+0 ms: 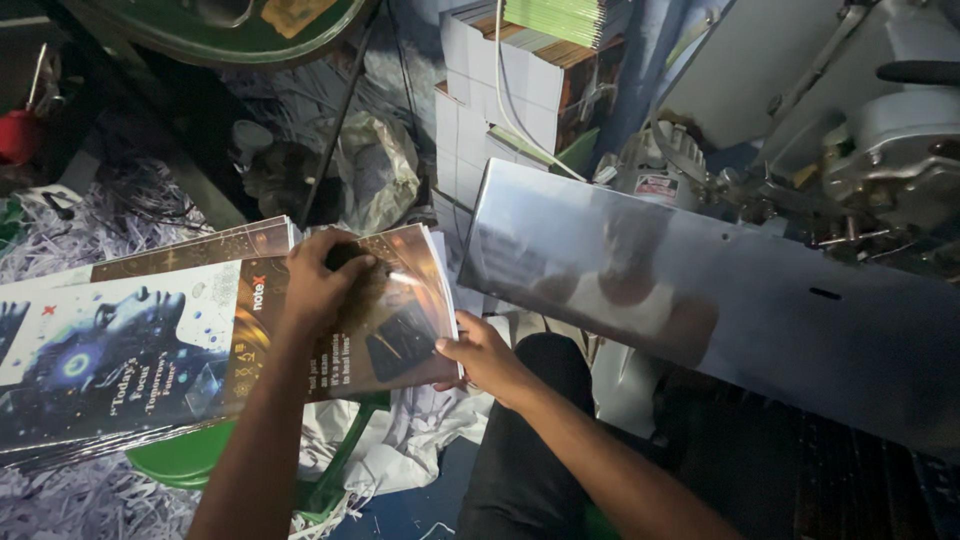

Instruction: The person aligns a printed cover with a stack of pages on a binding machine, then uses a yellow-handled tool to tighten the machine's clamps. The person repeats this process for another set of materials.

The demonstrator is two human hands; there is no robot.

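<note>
One stack of printed sheets (200,340) lies on a green stool (190,455). The top sheet's right edge is pinched by the right hand (480,355), fingers together; the left hand (320,285) is pressed flat above. Nothing appears lifted off yet.

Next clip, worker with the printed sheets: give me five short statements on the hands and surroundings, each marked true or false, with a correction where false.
1. The left hand presses down on top of the stack of glossy printed sheets. True.
2. The right hand rests on the metal plate. False: it grips the stack's near right corner.
3. The stack lies on a green stool. True.
4. Shredded paper litters the floor at the left. True.
5. Both hands wear gloves. False: both are bare.
</note>
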